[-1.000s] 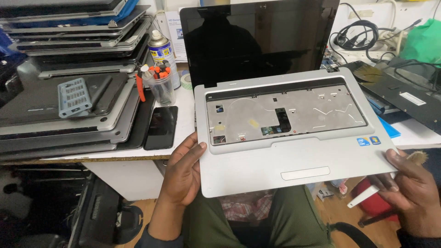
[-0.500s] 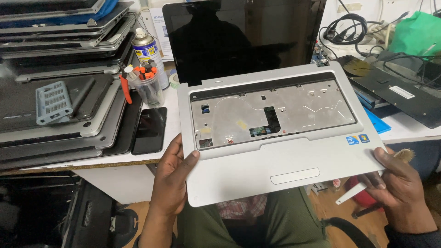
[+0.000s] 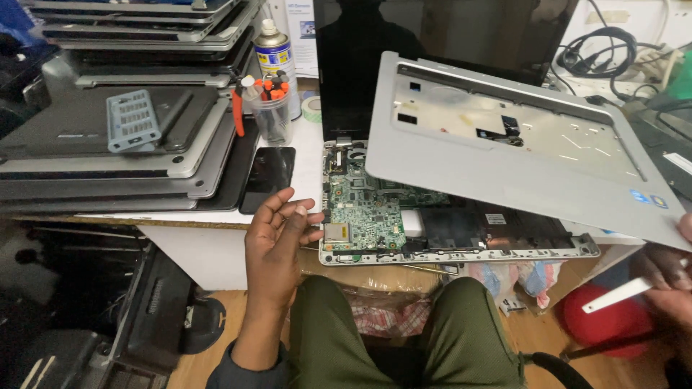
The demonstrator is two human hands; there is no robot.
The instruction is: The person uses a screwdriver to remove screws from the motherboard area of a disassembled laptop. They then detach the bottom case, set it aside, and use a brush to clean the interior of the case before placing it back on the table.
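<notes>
A silver laptop top cover [image 3: 519, 158] with an empty keyboard bay hangs tilted above the laptop base [image 3: 461, 253], lifted off toward the right. Underneath, the green motherboard [image 3: 367, 212] and a black battery area are exposed. The dark screen [image 3: 432, 29] stands upright behind. My left hand [image 3: 277, 241] is open, palm up, just left of the base's front corner and touching nothing. My right hand [image 3: 674, 281] is at the frame's right edge, gripping the cover's right end together with a white flat pry tool [image 3: 620, 294]; most of this hand is cut off.
A stack of closed laptops [image 3: 108, 144] fills the left of the table, with a grey-blue bit holder [image 3: 132, 119] on top. Beside it are a clear cup of screwdrivers [image 3: 268, 108], a spray can [image 3: 272, 47], a black phone [image 3: 268, 176], a tape roll [image 3: 311, 108] and cables [image 3: 598, 50].
The silver cover has come off the base and risen to the right, baring the motherboard. My left hand let go of its front edge and now hangs open.
</notes>
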